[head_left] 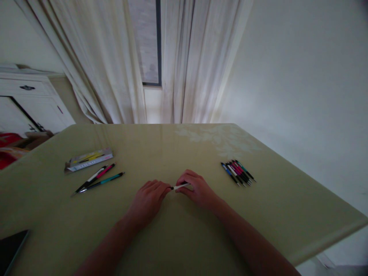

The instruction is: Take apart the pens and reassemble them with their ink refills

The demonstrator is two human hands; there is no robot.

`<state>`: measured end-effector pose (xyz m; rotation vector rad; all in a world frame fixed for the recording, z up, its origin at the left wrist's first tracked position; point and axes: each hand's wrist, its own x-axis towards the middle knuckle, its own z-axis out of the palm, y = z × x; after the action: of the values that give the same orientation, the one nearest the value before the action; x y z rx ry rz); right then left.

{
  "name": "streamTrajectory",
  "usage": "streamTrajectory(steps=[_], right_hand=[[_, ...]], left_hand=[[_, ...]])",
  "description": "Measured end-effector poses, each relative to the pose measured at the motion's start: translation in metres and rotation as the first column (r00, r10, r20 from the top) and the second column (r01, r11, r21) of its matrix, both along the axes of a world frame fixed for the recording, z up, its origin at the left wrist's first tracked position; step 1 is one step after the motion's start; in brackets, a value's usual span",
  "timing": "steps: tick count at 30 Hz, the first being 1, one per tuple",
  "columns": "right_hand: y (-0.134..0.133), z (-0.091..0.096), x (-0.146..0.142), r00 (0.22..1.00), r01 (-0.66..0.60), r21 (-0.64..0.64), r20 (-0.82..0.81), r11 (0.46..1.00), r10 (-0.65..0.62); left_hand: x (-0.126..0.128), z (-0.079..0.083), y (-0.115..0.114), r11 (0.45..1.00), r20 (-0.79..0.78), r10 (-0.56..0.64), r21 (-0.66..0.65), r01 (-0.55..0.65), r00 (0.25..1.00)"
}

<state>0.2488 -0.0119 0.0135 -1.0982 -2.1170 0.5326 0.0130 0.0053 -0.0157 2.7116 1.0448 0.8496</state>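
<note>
A white pen with dark parts lies across the gap between my two hands, just above the middle of the table. My left hand is closed, with its fingertips pinching the dark left end of the pen. Thumb and fingers of my right hand grip its white barrel. To the left lie three loose pens, one white and black, one pink and black, one teal and black. A row of several pens in blue, white, pink and teal rests to the right.
An open-ended pen box lies behind the loose pens. A dark flat device sits at the near left edge of the pale green table. Beyond are curtains, a white cabinet and, at right, a wall.
</note>
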Motion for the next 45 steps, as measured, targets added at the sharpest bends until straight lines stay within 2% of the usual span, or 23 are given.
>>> streamTrajectory(steps=[5,9,14,17,21,25,29,32,34,36,37,40,42,45], right_hand=[[0.001,-0.001,0.002,0.999,0.04,0.012,-0.009,0.999,-0.04],[0.003,0.001,0.005,0.996,0.082,0.0,0.03,0.997,-0.082],[0.008,0.002,0.012,0.992,0.122,0.009,0.037,0.992,-0.123],[0.011,0.001,0.017,0.987,0.162,0.003,-0.013,0.987,-0.162],[0.016,-0.002,0.025,0.958,0.241,-0.122,-0.125,0.963,-0.256],[0.023,-0.009,0.036,0.916,0.281,-0.282,-0.205,0.917,-0.344],[0.027,-0.018,0.046,0.895,0.401,-0.3,-0.071,0.866,-0.439],[0.028,-0.021,0.049,0.859,0.509,-0.228,0.075,0.83,-0.507],[0.027,-0.019,0.049,0.836,0.549,-0.156,0.115,0.821,-0.537],[0.024,-0.015,0.045,0.847,0.532,-0.09,0.08,0.842,-0.526],[0.022,-0.012,0.041,0.872,0.489,-0.078,0.044,0.869,-0.487],[0.014,-0.003,0.027,0.963,0.257,-0.118,-0.049,0.959,-0.264],[0.009,0.001,0.017,0.988,0.133,-0.151,-0.054,0.98,-0.142],[0.006,0.001,0.01,0.995,0.081,-0.157,-0.042,0.984,-0.089]], left_hand=[[0.0,-0.004,0.002,0.999,0.02,-0.01,-0.047,0.011,1.0],[0.0,-0.001,0.0,0.995,0.055,0.044,-0.093,-0.039,0.998],[-0.002,-0.002,0.002,0.991,0.011,0.048,-0.125,-0.046,0.999],[-0.004,-0.005,0.005,0.978,-0.019,0.112,-0.175,-0.114,0.994],[-0.005,-0.007,0.007,0.964,0.022,0.176,-0.206,-0.168,0.984],[-0.004,-0.007,0.006,0.966,0.042,0.183,-0.194,-0.171,0.982],[-0.004,-0.005,0.005,0.968,0.041,0.163,-0.197,-0.152,0.986],[-0.003,-0.003,0.004,0.974,0.054,0.138,-0.19,-0.125,0.989],[-0.002,-0.002,0.003,0.978,0.052,0.119,-0.176,-0.109,0.991],[-0.001,-0.001,0.002,0.983,0.041,0.101,-0.161,-0.093,0.994],[0.0,0.0,0.001,0.985,0.034,0.09,-0.153,-0.084,0.995],[0.003,0.001,-0.002,0.989,0.019,0.052,-0.137,-0.049,0.998],[0.004,0.002,-0.003,0.99,0.009,0.029,-0.135,-0.027,1.0],[0.004,0.003,-0.004,0.991,0.002,0.022,-0.131,-0.021,1.0]])
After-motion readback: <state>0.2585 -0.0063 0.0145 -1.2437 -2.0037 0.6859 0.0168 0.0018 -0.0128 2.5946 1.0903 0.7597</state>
